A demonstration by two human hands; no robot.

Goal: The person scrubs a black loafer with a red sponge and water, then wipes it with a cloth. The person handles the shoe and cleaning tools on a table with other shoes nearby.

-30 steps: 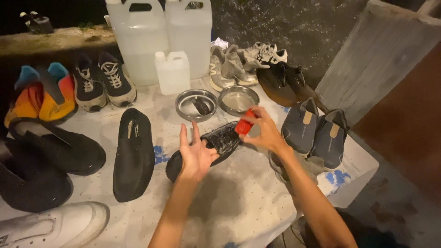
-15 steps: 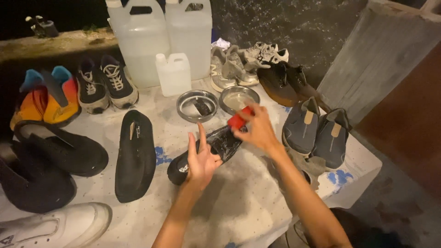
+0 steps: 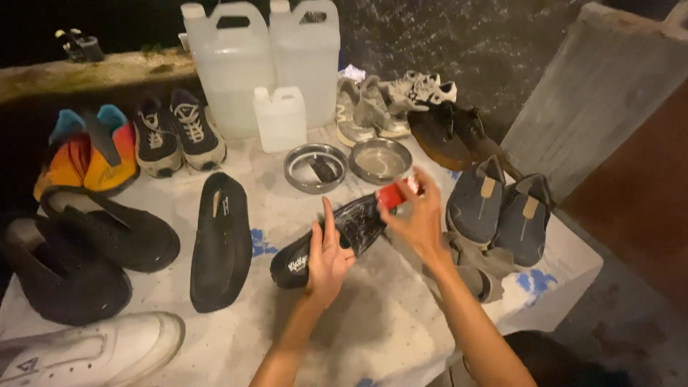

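On the cloth-covered table (image 3: 373, 337), a black flat slip-on shoe (image 3: 337, 240) lies near the middle, a matching black shoe (image 3: 221, 240) to its left. Behind them sit two round metal bowls (image 3: 315, 168); three translucent plastic jugs (image 3: 236, 64) stand along the back edge.

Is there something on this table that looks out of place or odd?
Yes, mildly. A small dark object lies inside the left metal bowl, and the black shoe under the left hand lies sole up, unlike the other shoes.
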